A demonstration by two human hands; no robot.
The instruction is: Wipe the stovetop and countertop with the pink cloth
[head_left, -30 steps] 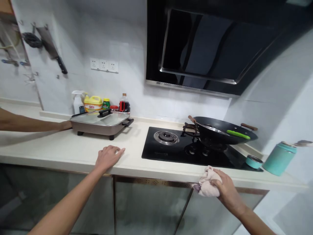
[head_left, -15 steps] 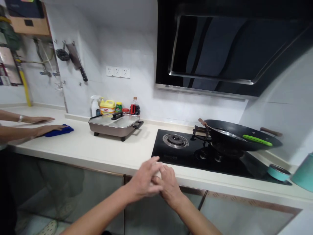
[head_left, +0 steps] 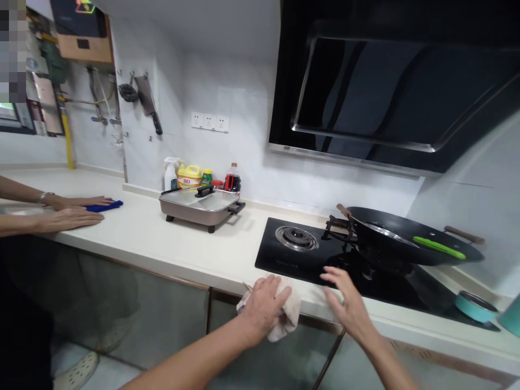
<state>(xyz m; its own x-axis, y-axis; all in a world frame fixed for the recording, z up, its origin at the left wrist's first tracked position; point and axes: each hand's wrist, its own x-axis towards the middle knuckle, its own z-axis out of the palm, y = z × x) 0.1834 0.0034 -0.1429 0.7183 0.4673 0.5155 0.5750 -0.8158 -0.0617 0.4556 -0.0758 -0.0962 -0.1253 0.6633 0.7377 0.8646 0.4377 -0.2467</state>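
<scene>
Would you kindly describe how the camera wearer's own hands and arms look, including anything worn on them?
The left hand and right hand are ungloved, with slender fingers and no ring or watch that I can make out. The left forearm and right forearm are bare where they show; no sleeve is in view.

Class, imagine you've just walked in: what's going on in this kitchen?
The person's left hand grips a pale cloth at the front edge of the counter. The right hand is empty, held before the stove, where a wok sits. Farther left, a co-worker's far hand touches a blue cloth and their near hand rests on the counter.
</scene>
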